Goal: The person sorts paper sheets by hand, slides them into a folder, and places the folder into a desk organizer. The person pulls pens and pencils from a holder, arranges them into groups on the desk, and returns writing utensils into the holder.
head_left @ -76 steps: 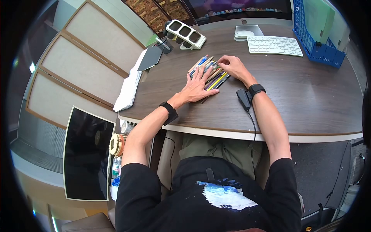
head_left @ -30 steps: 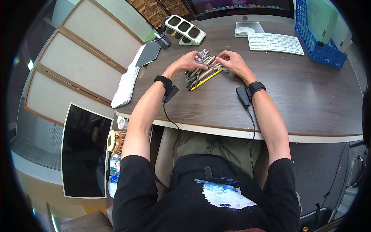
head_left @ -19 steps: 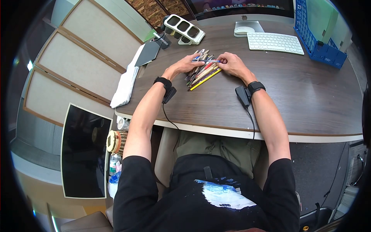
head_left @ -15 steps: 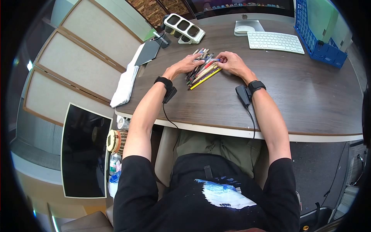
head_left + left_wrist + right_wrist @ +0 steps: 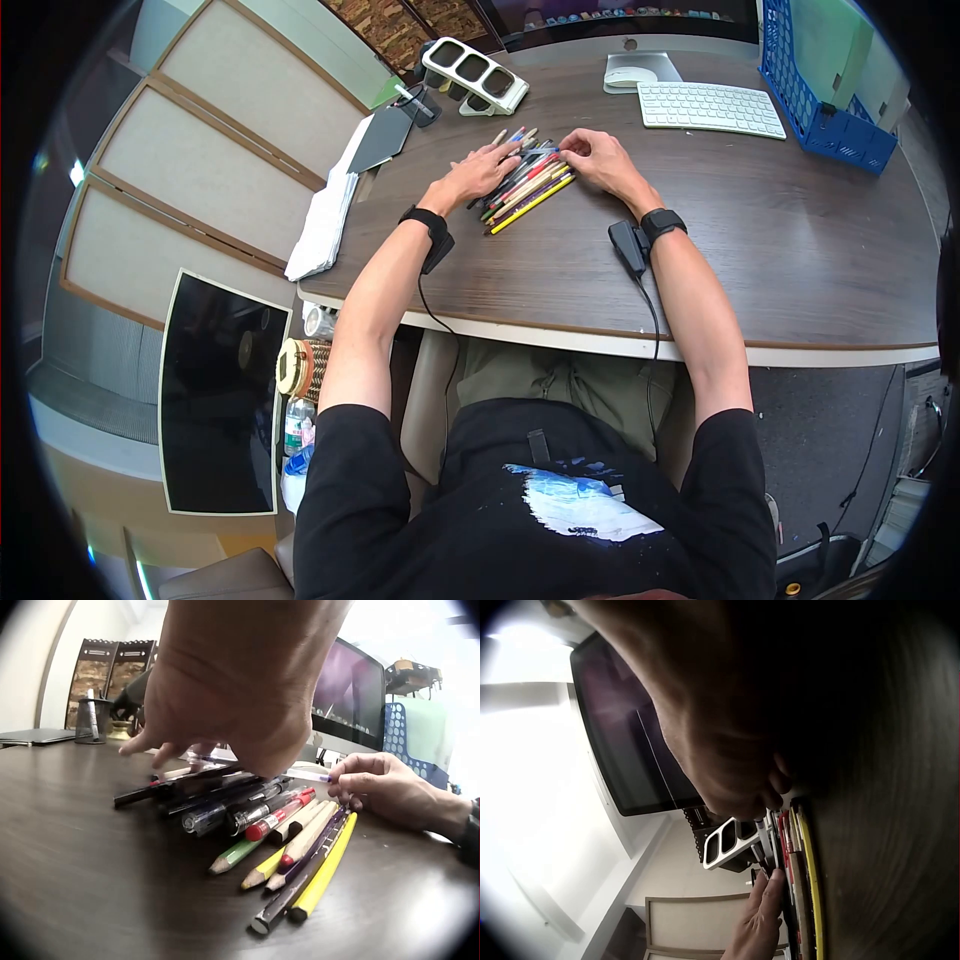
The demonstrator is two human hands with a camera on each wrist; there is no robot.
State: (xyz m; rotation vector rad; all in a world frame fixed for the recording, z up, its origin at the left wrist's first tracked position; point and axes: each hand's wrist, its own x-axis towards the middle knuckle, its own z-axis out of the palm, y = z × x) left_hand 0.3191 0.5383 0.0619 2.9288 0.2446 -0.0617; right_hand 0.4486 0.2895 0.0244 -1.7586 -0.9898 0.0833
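A loose bundle of pens and pencils [image 5: 528,190] lies slanted on the desk [image 5: 700,250]. My left hand [image 5: 483,172] is over its left side, fingers extended across the dark pens [image 5: 217,791]. At the far right end, my right hand [image 5: 597,160] pinches a slim pale pen [image 5: 311,775] with a blue-purple tip, which lies across the bundle's top. The left wrist view shows a red-capped pen [image 5: 281,816], a green pencil [image 5: 236,855] and a yellow pencil [image 5: 327,866] along the near side. My left palm hides part of the bundle.
Behind the bundle are a mesh pen cup [image 5: 420,106] and a white three-slot holder [image 5: 480,75]. A keyboard [image 5: 712,110], a mouse [image 5: 633,75] and a blue file rack [image 5: 848,140] are at the back right. Papers [image 5: 328,225] lie along the left edge.
My left hand lay flat across the bundle, then lifted a pen toward my right hand. It has since released that pen and shifted left over the dark pens. The bundle looks more aligned.
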